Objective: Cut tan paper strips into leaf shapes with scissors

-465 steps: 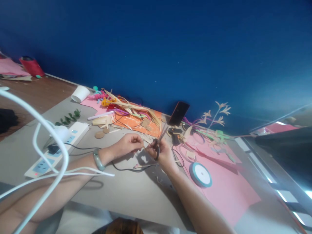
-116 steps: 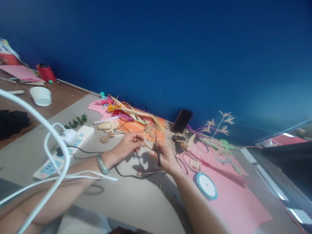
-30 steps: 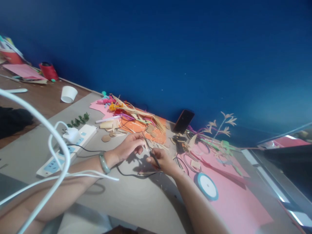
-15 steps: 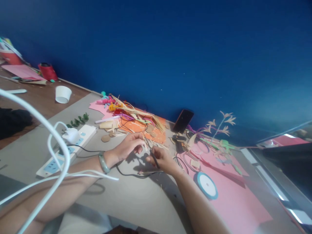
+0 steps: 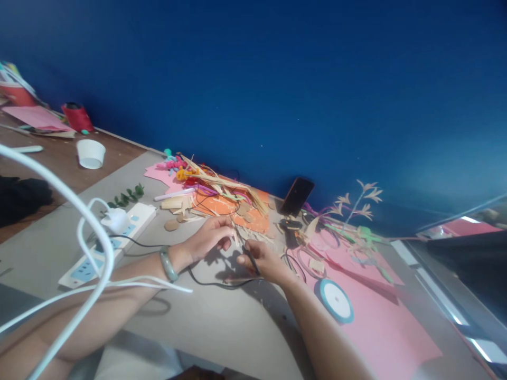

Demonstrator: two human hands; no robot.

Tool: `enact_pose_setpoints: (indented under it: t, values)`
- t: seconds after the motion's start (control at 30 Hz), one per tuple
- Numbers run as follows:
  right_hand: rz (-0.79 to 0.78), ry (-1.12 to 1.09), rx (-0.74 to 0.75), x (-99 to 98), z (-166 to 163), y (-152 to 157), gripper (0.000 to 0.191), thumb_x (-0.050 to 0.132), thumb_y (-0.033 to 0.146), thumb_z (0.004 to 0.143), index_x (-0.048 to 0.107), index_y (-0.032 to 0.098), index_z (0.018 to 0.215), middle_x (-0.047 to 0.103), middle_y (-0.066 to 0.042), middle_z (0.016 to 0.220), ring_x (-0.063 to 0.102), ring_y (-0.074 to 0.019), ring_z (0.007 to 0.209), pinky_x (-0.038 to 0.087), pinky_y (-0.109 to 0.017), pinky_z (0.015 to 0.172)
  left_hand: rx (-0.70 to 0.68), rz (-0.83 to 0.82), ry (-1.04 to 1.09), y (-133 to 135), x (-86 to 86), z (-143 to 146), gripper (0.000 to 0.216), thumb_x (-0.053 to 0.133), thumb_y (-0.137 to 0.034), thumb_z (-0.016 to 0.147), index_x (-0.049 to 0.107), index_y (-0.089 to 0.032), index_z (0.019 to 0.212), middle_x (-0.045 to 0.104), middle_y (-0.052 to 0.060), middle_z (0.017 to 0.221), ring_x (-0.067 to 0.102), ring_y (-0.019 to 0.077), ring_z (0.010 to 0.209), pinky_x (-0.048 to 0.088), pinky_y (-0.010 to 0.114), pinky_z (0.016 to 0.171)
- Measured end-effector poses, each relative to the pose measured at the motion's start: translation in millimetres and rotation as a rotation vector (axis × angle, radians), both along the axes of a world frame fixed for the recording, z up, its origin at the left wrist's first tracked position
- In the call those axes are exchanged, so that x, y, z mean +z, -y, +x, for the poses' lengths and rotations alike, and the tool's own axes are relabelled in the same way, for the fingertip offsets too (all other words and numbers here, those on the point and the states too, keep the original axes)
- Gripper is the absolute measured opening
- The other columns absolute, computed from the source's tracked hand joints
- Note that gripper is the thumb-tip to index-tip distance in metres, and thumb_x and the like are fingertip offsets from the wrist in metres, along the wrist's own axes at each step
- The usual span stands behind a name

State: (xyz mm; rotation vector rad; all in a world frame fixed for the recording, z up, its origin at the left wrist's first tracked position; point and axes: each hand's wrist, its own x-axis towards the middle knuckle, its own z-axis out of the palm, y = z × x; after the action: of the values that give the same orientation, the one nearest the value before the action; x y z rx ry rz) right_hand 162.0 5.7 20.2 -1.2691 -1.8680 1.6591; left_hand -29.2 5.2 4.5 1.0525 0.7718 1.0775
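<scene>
In the middle of the view, my left hand (image 5: 210, 236), a green bangle (image 5: 169, 264) on its wrist, pinches a small pale strip (image 5: 236, 237) of what looks like dried husk. My right hand (image 5: 268, 260) is closed around the dark handles of scissors (image 5: 251, 257). Their blades point up and left, right at the strip; whether they touch it is too small to tell. Behind both hands lie pale scraps and long husk strips (image 5: 225, 184) on an orange sheet (image 5: 259, 220). A flower stem with pale petals (image 5: 358, 198) stands to the right.
A power strip (image 5: 138, 219) with a white plug lies left, and a thick white cable (image 5: 59, 184) crosses the near left. A phone (image 5: 297, 196) leans on the blue wall. A tape roll (image 5: 336, 300) rests on pink paper (image 5: 380, 327). A white cup (image 5: 91, 154) sits far left.
The white cup has shifted a little to the left. Both hands stay in nearly the same place, with the scissors still at the pale strip.
</scene>
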Motion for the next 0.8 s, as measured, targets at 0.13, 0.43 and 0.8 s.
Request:
enact_pose_setpoints:
  t: [0.13, 0.43, 0.8]
  values:
    - [-0.005, -0.013, -0.027, -1.3, 0.1, 0.3, 0.049, 0.077, 0.049, 0.062, 0.036, 0.021, 0.060, 0.044, 0.008, 0.041, 0.035, -0.0066, 0.038, 0.020, -0.020, 0.039, 0.002, -0.030, 0.023, 0.1, 0.5, 0.9, 0.007, 0.055, -0.019, 0.072, 0.050, -0.015, 0.069, 0.059, -0.001, 0.061, 0.048, 0.0059, 0.044, 0.027, 0.019, 0.042]
    - [0.001, -0.023, -0.056, -3.6, -0.4, 0.5, 0.048, 0.078, 0.046, 0.062, 0.036, 0.022, 0.059, 0.041, 0.010, 0.038, 0.034, -0.0066, 0.036, 0.019, -0.019, 0.037, 0.007, -0.023, 0.002, -1.8, -2.1, 0.7, 0.007, 0.055, -0.020, 0.074, 0.054, -0.014, 0.069, 0.057, 0.000, 0.057, 0.048, 0.0065, 0.044, 0.027, 0.019, 0.042]
    - [0.081, 0.076, -0.076, -1.0, -1.3, 0.7, 0.049, 0.075, 0.050, 0.063, 0.035, 0.022, 0.056, 0.042, 0.009, 0.036, 0.034, -0.0069, 0.034, 0.019, -0.020, 0.038, 0.001, -0.024, 0.007, -1.5, -2.0, 0.4, 0.008, 0.055, -0.021, 0.073, 0.053, -0.015, 0.068, 0.060, 0.001, 0.061, 0.047, 0.0063, 0.044, 0.028, 0.019, 0.042]
